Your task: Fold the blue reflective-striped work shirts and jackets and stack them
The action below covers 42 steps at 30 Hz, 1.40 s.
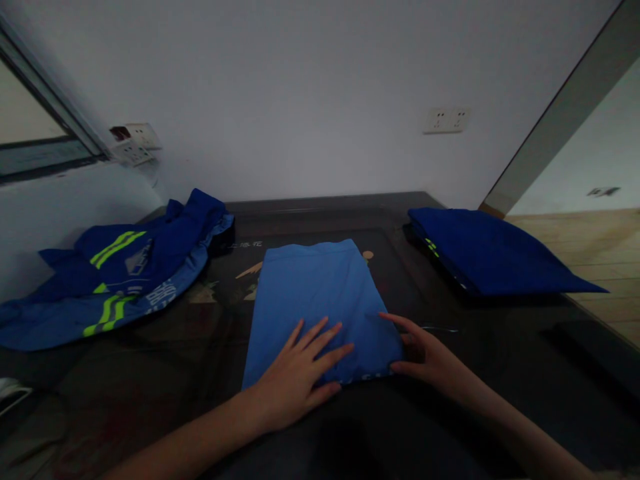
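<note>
Folded blue garment (pixel 310 287) lies on dark tabletop (pixel 195 393).
Left hand (pixel 295 380) rests on its near half, fingers spread wide; right hand (pixel 433 355) touches its right edge, thumb and forefinger parted.

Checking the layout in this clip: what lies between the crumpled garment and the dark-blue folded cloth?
In the head view, the light-blue cloth lies there on the table, left hand on it, right hand at its edge.

Dim light, pale wall (pixel 280 100) with sockets (pixel 447 121), dark table (pixel 510 347), window (pixel 30 113) at left, wood floor (pixel 575 240) at right
</note>
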Available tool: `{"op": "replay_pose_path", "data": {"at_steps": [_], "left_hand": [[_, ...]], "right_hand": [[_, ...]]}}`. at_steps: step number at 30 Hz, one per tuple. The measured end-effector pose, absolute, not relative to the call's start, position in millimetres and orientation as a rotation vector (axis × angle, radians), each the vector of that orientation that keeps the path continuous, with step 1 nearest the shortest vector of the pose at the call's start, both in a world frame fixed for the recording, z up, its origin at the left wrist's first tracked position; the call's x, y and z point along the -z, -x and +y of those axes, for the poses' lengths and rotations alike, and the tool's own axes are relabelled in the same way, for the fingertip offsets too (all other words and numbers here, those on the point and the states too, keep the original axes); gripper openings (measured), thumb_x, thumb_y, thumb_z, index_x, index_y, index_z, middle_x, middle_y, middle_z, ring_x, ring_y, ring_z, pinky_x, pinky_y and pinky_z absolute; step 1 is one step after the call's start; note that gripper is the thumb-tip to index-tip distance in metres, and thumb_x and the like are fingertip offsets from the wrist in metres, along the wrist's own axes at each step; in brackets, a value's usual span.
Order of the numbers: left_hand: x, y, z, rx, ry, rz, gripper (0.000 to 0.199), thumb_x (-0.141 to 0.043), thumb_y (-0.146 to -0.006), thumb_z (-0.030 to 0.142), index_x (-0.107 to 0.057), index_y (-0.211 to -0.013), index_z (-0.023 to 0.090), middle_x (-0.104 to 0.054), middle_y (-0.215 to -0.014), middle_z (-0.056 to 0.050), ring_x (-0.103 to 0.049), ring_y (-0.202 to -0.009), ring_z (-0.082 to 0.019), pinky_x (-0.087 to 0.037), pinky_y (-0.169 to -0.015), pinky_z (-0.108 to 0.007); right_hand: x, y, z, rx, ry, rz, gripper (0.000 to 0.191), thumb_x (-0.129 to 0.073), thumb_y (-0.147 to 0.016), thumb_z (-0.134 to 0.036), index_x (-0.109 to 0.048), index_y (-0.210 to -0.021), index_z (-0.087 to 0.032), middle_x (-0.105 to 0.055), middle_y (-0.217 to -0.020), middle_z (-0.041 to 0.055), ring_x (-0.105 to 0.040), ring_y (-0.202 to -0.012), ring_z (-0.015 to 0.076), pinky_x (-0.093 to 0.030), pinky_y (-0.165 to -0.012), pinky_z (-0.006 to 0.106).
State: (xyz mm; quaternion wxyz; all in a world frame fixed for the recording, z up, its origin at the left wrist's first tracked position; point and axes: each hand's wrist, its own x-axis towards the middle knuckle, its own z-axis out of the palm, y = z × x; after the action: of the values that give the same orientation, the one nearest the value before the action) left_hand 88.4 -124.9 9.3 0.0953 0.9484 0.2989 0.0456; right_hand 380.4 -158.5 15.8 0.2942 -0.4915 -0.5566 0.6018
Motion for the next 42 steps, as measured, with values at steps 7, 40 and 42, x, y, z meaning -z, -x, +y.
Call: {"op": "replay_pose_path", "data": {"at_steps": [7, 40, 42], "left_hand": [[7, -65, -145, -0.056, -2.918, 0.802, 0.065, -0.053, -0.094, 0.031, -0.021, -0.149, 0.043, -0.013, -0.160, 0.001, -0.019, -0.145, -0.027, -0.021, -0.116, -0.054], [14, 7, -180, -0.313, -2.049, 1.633, 0.044, -0.044, -0.089, 0.048, -0.063, -0.125, 0.030, -0.062, -0.068, 0.000, -0.059, -0.062, -0.017, -0.050, -0.064, -0.028], [-1, 1, -170, -0.310, -2.153, 1.675, 0.042, -0.044, -0.091, 0.047, -0.063, -0.125, 0.030, -0.065, -0.077, -0.002, -0.062, -0.070, -0.019, -0.051, -0.071, -0.032]], "right_hand": [[-4, -393, -158, -1.495, 1.402, -1.608, 0.068, -0.061, -0.080, -0.035, -0.036, -0.142, -0.021, -0.065, -0.093, 0.0040, -0.062, -0.083, 0.0196, -0.050, -0.077, 0.037], [0, -402, -168, -1.099, 1.632, -1.780, 0.035, -0.049, -0.086, -0.039, -0.067, -0.110, -0.021, -0.063, -0.087, 0.0066, -0.059, -0.071, 0.0187, -0.049, -0.065, 0.033], [-3, -402, -163, -0.883, 1.653, -1.842, 0.034, -0.047, -0.087, -0.037, -0.068, -0.107, -0.021, -0.061, -0.100, 0.0098, -0.061, -0.080, 0.0207, -0.052, -0.072, 0.036]]}}
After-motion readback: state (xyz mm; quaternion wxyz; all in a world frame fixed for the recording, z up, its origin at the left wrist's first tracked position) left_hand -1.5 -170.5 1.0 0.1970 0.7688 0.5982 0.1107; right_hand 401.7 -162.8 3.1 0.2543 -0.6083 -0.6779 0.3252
